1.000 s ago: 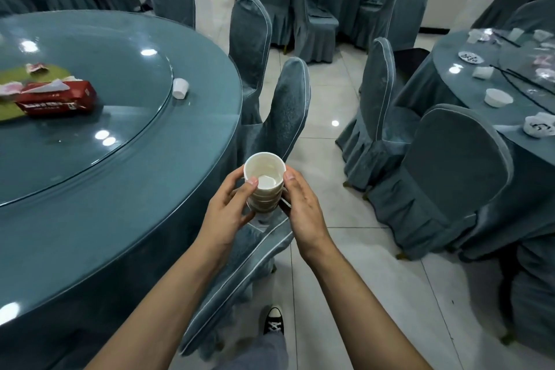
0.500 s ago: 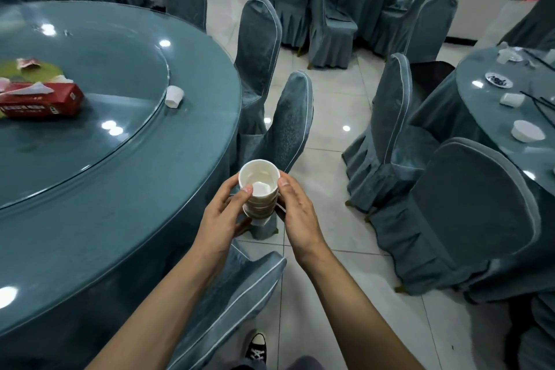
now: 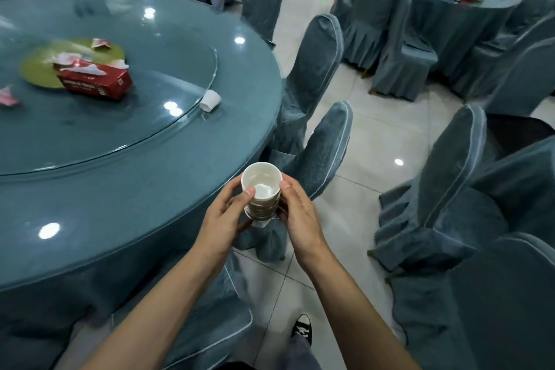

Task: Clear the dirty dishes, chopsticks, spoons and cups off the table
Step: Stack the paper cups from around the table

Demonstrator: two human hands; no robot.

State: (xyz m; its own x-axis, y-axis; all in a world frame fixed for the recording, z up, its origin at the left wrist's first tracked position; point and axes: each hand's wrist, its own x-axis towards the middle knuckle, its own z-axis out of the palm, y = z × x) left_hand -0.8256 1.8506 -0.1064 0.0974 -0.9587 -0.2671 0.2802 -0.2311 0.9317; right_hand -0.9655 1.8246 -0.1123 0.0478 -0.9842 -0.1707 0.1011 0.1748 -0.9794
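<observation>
Cups (image 3: 261, 189) nested in one stack are up in the air between my hands, just past the rim of the round surface (image 3: 120, 195). My left hand (image 3: 223, 219) curls round its left side with the thumb on the top rim, and my right hand (image 3: 297, 216) wraps the other side, so both grip it. At the far left a crumpled wrapper (image 3: 7, 97) lies on the glass turntable (image 3: 90, 135). Next comes a yellow-green mat (image 3: 36, 69) strewn with scraps, and a red tissue box (image 3: 96, 81) sits partly on it with a tissue sticking out. A lone cup (image 3: 210, 100) lies on its side at the turntable's right edge, well apart from my hands; I cannot tell whether it rests on the glass or just off it. A broad band of cloth runs between the turntable and the surface's rim. Covered chairs crowd that rim: a farther chair (image 3: 312, 69) stands close against it, a nearer chair (image 3: 327, 144) leans right behind the stack, and a low chair (image 3: 210, 324) sits under my left forearm, close to the drape. To the right of my hands the tiled floor (image 3: 369, 135) opens into an aisle, with my shoe (image 3: 301, 329) at its near end. A row of chairs (image 3: 444, 195) bounds the aisle on the right. At the upper right a second table (image 3: 468, 15), ringed by more chairs, carries red items too blurred to name.
</observation>
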